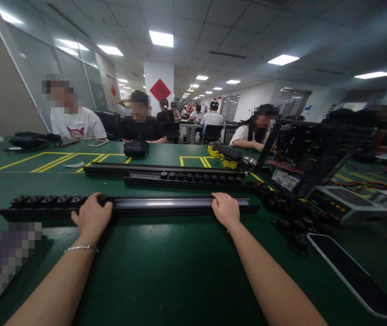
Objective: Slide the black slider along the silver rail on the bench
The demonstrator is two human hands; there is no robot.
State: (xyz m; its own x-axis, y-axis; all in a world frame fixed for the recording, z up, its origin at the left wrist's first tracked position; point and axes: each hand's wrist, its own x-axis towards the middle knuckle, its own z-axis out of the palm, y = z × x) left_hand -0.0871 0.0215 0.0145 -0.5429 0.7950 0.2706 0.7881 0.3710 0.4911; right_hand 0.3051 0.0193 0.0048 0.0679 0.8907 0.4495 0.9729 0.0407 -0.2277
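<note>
bare green table point(166, 267) lies open between the near edge and a long black rail point(128, 206) that runs across it. behind the rail a narrow strip is free, then two more rails point(180, 177) bar the way. to the right, a heap of black parts point(292, 217), a dark tray point(356, 271) and an open computer case point(302, 154) crowd the surface.

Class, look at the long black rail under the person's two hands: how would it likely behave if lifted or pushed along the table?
The rail looks straight and rigid, so it probably stays stiff. Its flat underside lies on the green table, so it should slide, not roll. Small black parts crowd its left end, so that end may feel heavier.
</note>
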